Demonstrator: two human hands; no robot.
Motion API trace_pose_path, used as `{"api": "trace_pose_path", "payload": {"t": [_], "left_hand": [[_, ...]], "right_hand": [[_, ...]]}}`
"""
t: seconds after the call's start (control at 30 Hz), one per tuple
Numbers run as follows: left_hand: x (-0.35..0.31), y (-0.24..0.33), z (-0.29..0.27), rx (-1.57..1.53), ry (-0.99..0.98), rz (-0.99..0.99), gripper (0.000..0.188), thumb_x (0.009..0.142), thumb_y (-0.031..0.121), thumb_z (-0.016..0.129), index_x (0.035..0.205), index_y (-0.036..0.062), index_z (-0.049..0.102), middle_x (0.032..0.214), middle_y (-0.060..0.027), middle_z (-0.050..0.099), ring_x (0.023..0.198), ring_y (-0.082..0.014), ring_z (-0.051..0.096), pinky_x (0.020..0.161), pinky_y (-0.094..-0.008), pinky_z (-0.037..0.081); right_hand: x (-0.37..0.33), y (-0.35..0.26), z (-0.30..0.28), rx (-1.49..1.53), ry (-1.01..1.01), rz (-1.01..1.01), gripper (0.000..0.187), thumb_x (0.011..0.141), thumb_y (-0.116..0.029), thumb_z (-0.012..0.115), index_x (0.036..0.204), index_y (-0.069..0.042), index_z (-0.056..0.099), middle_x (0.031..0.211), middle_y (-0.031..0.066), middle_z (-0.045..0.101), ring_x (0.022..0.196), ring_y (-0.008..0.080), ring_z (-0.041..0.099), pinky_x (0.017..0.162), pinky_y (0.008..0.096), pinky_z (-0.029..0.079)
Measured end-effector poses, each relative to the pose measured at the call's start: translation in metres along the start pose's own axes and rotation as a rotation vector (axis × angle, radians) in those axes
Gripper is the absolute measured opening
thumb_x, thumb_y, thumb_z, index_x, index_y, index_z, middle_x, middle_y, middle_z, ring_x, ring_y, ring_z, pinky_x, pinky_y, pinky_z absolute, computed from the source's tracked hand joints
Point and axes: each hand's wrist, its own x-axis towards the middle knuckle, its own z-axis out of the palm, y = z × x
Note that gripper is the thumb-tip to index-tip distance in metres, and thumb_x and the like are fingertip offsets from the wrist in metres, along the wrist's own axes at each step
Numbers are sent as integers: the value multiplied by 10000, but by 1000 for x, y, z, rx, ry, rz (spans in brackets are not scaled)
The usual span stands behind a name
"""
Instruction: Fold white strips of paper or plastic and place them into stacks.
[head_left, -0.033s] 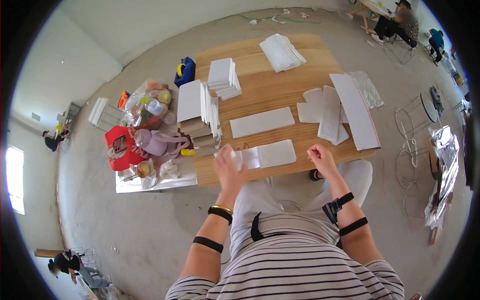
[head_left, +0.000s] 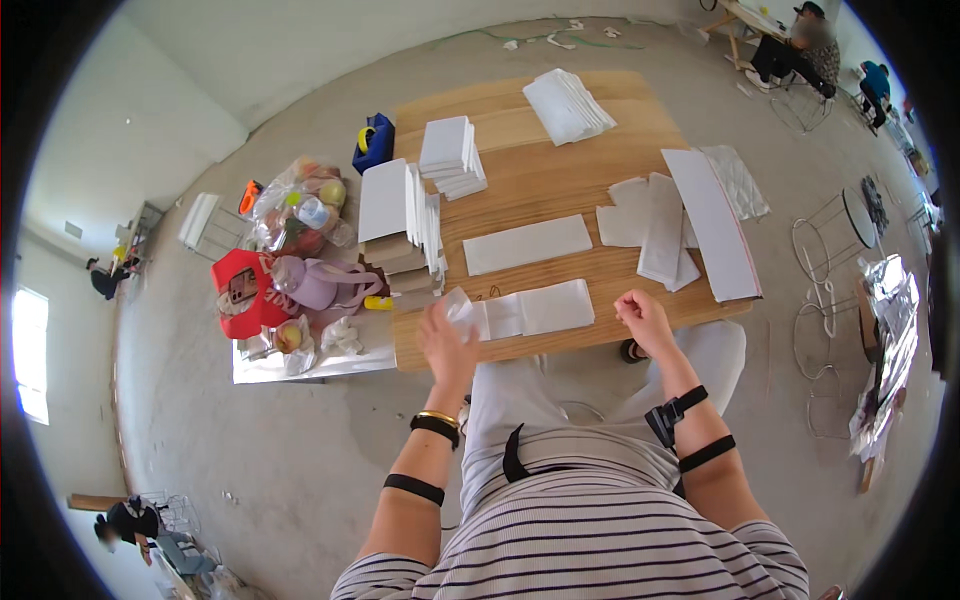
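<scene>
In front of me, a long white paper piece (head_left: 558, 306) lies along the near edge of the wooden table (head_left: 545, 185). Its left part looks thin and slightly see-through, with the end flap (head_left: 458, 303) raised. My left hand (head_left: 448, 350) is closed at that flap, fingers partly hidden behind it. To the right of the paper, my right hand (head_left: 646, 320) hovers by the table edge, curled into a loose fist, with nothing visible in it. Parallel to the near piece, a flat white strip (head_left: 527, 245) lies farther in.
White folded stacks (head_left: 385, 200) and a smaller stack (head_left: 445, 147) stand at left; more white sheets (head_left: 567, 105) lie at the back. Loose paper pieces (head_left: 657, 230) and a long white box panel (head_left: 712, 225) are at right. A lilac bottle (head_left: 310, 282) and red bag (head_left: 240, 295) crowd the side table.
My left hand has shifted slightly left and down, and the flap at the paper's left end now stands up at its fingers. My right hand has stayed in place.
</scene>
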Motion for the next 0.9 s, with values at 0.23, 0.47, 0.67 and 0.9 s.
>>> {"api": "trace_pose_path", "payload": {"t": [0.23,0.47,0.67,0.9], "left_hand": [[5,-36,0,14,133,-240,253,788,226,730,966,100,600,1000,-76,593,1012,-299,542,929,-457,381],[16,54,-9,-311,193,233,124,791,140,696,872,124,603,920,-40,636,923,-266,576,818,-423,384],[2,110,4,-329,147,415,176,770,140,735,883,112,602,851,-42,615,838,-257,578,814,-407,387],[-22,55,4,-239,-67,457,497,767,236,781,1162,65,530,1200,-135,536,1131,-338,492,987,-466,372]], "right_hand": [[-3,-28,17,-80,-108,-40,164,939,-170,651,929,-7,635,788,50,665,739,106,626,672,268,497],[-8,-76,45,197,-347,76,405,958,-354,640,1197,-28,611,1058,75,690,920,154,653,816,277,502],[16,-71,79,780,-482,461,516,917,-325,695,1294,-60,465,1148,69,621,910,152,642,788,287,539],[25,-48,48,525,-38,262,570,827,-87,713,1299,-5,404,1070,111,612,867,156,642,743,287,548]]}}
